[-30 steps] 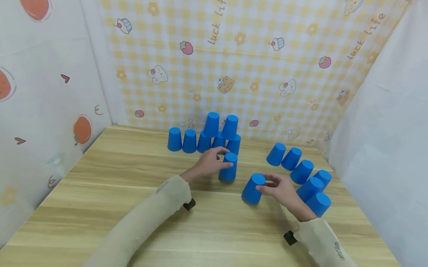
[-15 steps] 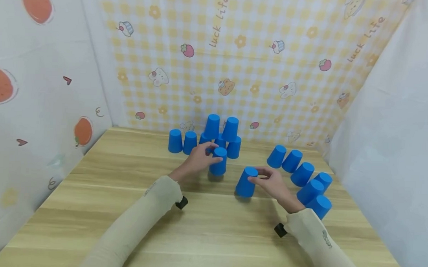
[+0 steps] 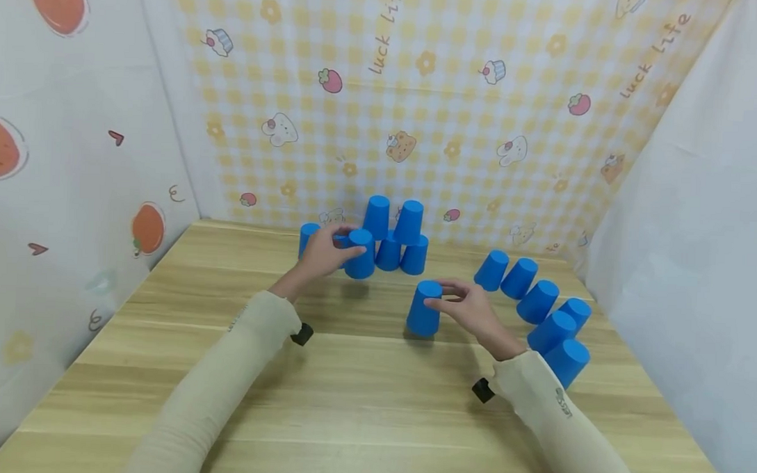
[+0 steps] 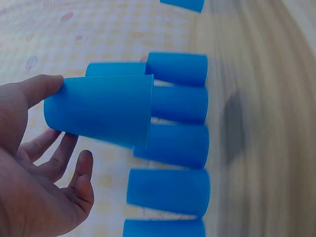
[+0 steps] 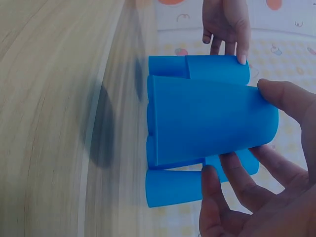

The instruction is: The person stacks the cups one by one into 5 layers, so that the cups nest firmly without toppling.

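In the head view my left hand (image 3: 323, 252) pinches an upside-down blue cup (image 3: 360, 255) near its narrow top, thumb on the near side. That cup hangs in the air before the back row of blue cups (image 3: 414, 256), hiding part of it. Two more upside-down cups (image 3: 409, 224) stand on that row as a second level. My right hand (image 3: 470, 311) grips another blue cup (image 3: 424, 311) by its upper part, to the right and nearer. The right wrist view shows this cup (image 5: 212, 121) raised, its shadow on the table apart from it.
On the right, several upside-down blue cups (image 3: 539, 301) stand in a slanting line along the wooden table (image 3: 372, 417). A patterned cloth (image 3: 420, 113) hangs behind the table, with white cloth (image 3: 685, 240) at the right side.
My left hand has carried its cup leftward and back, in front of the left part of the row. The right hand has moved its cup left and slightly back, lifting it.
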Tool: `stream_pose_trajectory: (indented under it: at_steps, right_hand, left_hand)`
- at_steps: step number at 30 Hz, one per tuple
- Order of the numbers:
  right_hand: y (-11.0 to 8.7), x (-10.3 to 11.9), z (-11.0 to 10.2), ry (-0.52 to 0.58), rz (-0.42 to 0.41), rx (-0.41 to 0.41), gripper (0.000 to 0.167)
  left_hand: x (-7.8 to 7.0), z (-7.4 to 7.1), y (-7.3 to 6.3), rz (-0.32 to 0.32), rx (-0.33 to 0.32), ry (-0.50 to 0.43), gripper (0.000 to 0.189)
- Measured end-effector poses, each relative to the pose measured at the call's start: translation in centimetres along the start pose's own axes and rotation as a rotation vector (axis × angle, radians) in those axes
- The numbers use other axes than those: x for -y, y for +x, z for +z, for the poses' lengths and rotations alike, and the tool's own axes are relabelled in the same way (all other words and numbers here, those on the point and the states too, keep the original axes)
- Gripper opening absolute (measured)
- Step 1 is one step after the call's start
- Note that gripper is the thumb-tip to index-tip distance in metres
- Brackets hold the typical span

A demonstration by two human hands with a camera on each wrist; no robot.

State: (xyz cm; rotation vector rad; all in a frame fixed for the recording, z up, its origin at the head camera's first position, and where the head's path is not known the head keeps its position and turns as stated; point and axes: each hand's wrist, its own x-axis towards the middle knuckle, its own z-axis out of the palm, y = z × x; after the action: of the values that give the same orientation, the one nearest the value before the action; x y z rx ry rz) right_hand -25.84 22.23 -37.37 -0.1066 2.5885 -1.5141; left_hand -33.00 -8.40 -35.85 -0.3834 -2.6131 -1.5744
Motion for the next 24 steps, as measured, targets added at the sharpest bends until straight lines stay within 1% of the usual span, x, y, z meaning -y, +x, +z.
stream_pose_trajectory:
  at_steps: [3, 5, 9, 16, 20, 24]
  right_hand:
    - [0.2, 0.3, 0.5, 0.010, -0.004, 0.023, 0.068]
    - [0.3, 0.5, 0.7, 0.015, -0.010, 0.028, 0.067]
    - [0.5, 0.9, 1.2, 0.025, -0.021, 0.022, 0.063]
    - [0.9, 1.6, 1.8, 0.038, -0.044, 0.029, 0.060]
    - [1.6, 2.1, 2.4, 0.055, -0.054, 0.030, 0.060]
    - [2.5, 2.8, 2.9, 0.047, -0.049, 0.020, 0.061]
  left_hand:
    - [0.3, -1.2, 0.5, -0.012, -0.017, 0.003, 0.054]
    - [0.4, -1.9, 0.8, -0.020, -0.038, 0.021, 0.056]
    - [0.5, -3.0, 1.4, -0.021, -0.083, 0.059, 0.057]
    - [0.9, -4.3, 2.4, -0.038, -0.118, 0.085, 0.058]
    - [0.9, -5.0, 2.8, -0.051, -0.144, 0.071, 0.057]
    - [1.0, -5.4, 3.3, -0.067, -0.159, 0.064, 0.056]
